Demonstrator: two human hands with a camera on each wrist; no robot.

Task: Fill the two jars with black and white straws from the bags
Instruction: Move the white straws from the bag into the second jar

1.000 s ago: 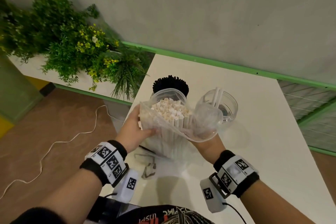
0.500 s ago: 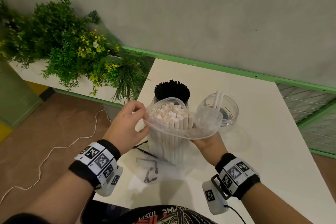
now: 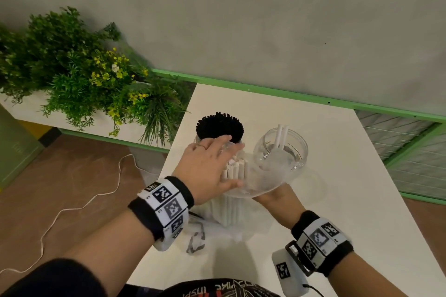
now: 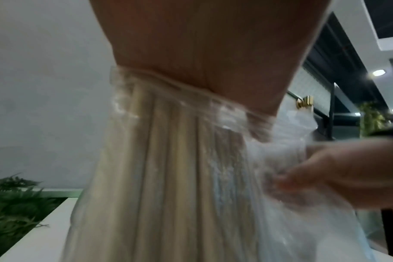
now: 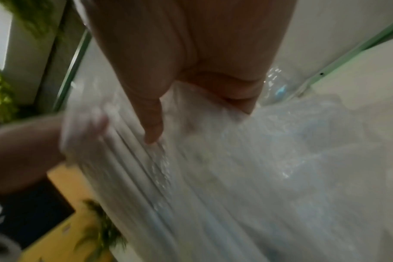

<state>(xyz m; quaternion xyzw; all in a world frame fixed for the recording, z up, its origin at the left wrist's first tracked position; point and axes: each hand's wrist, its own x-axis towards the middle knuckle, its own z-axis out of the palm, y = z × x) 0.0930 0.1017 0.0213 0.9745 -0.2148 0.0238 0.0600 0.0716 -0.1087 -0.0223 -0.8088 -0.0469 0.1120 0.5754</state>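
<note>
Left hand (image 3: 207, 166), mid-frame in the head view, lies flat with fingers straight over the white straws (image 3: 235, 171) in the clear bag (image 3: 253, 185); right hand (image 3: 277, 198) grips the bag from below. Behind stand the black-straw jar (image 3: 218, 128) and glass jar (image 3: 281, 149). Both wrist views are blurred: the right thumb (image 5: 153, 122) presses the plastic

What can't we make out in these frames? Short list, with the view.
- Left hand fingertips: head view, reaching into the bag mouth, so whether they grip any white straws is unclear; left wrist view shows only the palm.
- Right hand: head view, mostly under the bag.
- Jar of black straws: glass hidden by the left hand.
- Straw count in the clear jar: bag film overlaps.
- Both wrist views: motion-blurred.
</note>
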